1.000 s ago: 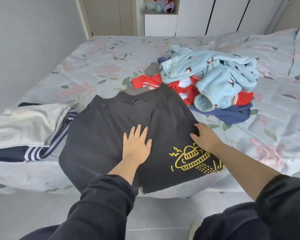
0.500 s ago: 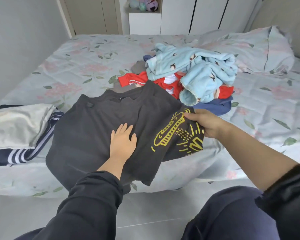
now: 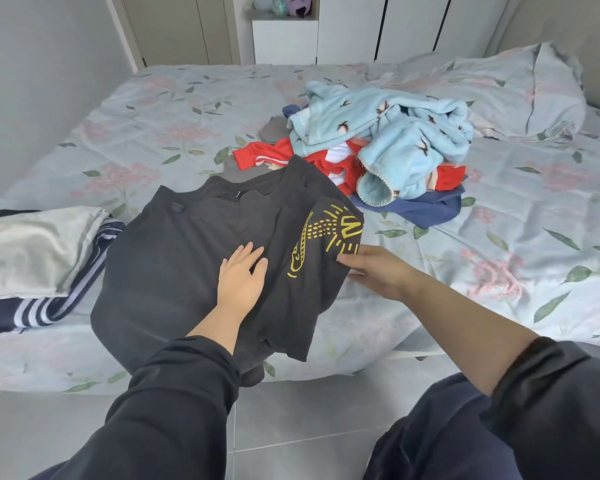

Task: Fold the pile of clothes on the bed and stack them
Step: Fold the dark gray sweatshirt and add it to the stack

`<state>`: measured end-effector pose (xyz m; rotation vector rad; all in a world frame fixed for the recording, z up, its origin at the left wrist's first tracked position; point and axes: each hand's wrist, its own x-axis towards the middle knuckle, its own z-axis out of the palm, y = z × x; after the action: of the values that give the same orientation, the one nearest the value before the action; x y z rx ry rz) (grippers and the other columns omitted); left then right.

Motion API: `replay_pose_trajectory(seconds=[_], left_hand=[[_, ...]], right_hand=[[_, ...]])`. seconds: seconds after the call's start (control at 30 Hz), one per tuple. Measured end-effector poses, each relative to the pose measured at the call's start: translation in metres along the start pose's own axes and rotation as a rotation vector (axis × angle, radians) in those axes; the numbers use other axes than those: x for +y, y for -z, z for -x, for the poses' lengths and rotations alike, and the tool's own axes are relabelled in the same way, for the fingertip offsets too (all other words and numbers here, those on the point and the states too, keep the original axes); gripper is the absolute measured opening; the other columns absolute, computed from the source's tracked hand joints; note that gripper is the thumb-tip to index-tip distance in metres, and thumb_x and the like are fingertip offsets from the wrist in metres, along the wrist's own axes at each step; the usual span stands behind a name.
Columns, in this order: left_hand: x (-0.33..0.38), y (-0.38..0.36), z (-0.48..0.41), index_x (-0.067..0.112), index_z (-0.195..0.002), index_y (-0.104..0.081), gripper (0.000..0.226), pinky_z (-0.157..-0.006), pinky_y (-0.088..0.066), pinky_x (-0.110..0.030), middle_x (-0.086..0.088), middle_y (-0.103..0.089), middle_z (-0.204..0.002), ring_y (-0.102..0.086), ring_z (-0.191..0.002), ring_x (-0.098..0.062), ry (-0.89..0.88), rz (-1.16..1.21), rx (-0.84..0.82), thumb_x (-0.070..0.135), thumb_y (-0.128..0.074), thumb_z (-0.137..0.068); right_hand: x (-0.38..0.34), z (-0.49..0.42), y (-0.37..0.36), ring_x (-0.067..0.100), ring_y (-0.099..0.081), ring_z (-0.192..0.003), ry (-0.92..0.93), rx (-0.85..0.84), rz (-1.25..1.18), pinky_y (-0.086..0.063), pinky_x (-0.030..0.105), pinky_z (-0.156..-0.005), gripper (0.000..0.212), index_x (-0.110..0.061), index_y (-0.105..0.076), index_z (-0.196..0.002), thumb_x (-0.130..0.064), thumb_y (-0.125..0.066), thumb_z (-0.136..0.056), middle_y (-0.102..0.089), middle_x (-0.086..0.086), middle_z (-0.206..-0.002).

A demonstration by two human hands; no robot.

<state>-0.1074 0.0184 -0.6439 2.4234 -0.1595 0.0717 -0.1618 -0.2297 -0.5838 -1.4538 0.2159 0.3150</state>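
One black shirt (image 3: 187,265) lies at the near edge of the bed (image 3: 187,109). The left hand (image 3: 241,278), fingers straight, presses it flat to anchor the crease; the right hand (image 3: 374,271) pinches the printed side to fold it inward. Unfolded pile (image 3: 378,150) behind, folded stack (image 3: 39,251) at the left edge.

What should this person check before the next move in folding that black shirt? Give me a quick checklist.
1. Shirt pinned: ok, the left hand lies flat on the black shirt.
2. Flap held: ok, the right hand pinches the edge by the yellow print.
3. Flap lying flat: not ok, it is raised and rumpled.
4. Shirt wholly on the bed: not ok, its near edge hangs over the side.
5. Shirt clear of the unfolded pile: cannot tell, its far corner overlaps the red garment in this view.
6. Place to put it: ok, the folded stack lies just left of it.
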Motion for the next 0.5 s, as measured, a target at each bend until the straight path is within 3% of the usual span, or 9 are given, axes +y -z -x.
replay_pose_trajectory(seconds=[0.1, 0.2, 0.4, 0.43, 0.5], left_hand=[[-0.001, 0.000, -0.001, 0.021, -0.139, -0.050, 0.039, -0.118, -0.003, -0.035, 0.004, -0.032, -0.154, -0.019, -0.145, -0.011, 0.001, 0.013, 0.002, 0.028, -0.038, -0.102], [-0.001, 0.000, 0.000, 0.021, -0.138, -0.051, 0.039, -0.118, -0.003, -0.035, 0.004, -0.033, -0.154, -0.019, -0.144, -0.010, 0.008, 0.037, -0.002, 0.028, -0.039, -0.102], [0.000, 0.001, -0.001, 0.022, -0.138, -0.051, 0.039, -0.118, -0.002, -0.033, 0.004, -0.032, -0.154, -0.019, -0.144, -0.009, 0.023, 0.050, -0.018, 0.027, -0.038, -0.101], [0.000, 0.001, -0.001, 0.022, -0.138, -0.050, 0.039, -0.118, -0.002, -0.034, 0.005, -0.031, -0.154, -0.018, -0.145, -0.009, 0.023, 0.048, -0.023, 0.028, -0.038, -0.101], [0.000, 0.002, -0.001, 0.022, -0.139, -0.050, 0.040, -0.118, -0.002, -0.034, 0.005, -0.031, -0.155, -0.018, -0.145, -0.009, 0.022, 0.045, -0.029, 0.028, -0.037, -0.102]], right_hand=[[-0.010, -0.001, -0.005, 0.016, -0.066, -0.090, -0.012, 0.014, -0.339, -0.054, 0.027, -0.076, 0.018, -0.010, -0.064, -0.105, -0.006, -0.051, -0.093, -0.071, 0.003, -0.100], [-0.023, 0.009, -0.005, 0.019, -0.071, -0.084, -0.052, -0.026, -0.478, -0.059, 0.029, -0.071, 0.023, -0.006, -0.065, -0.105, -0.001, -0.049, -0.090, -0.073, 0.008, -0.098], [-0.023, 0.041, 0.036, 0.027, -0.072, -0.079, -0.285, -0.210, -0.230, -0.058, 0.035, -0.068, 0.022, -0.003, -0.075, -0.089, -0.003, -0.060, -0.073, -0.073, 0.015, -0.091], [-0.020, 0.048, 0.042, 0.026, -0.072, -0.082, -0.350, -0.274, -0.140, -0.058, 0.034, -0.070, 0.020, -0.004, -0.076, -0.090, -0.009, -0.069, -0.072, -0.073, 0.014, -0.094], [-0.010, 0.061, 0.055, 0.022, -0.071, -0.088, -0.420, -0.411, -0.019, -0.057, 0.033, -0.075, 0.042, -0.010, -0.077, -0.096, -0.030, -0.088, -0.060, -0.073, 0.010, -0.099]])
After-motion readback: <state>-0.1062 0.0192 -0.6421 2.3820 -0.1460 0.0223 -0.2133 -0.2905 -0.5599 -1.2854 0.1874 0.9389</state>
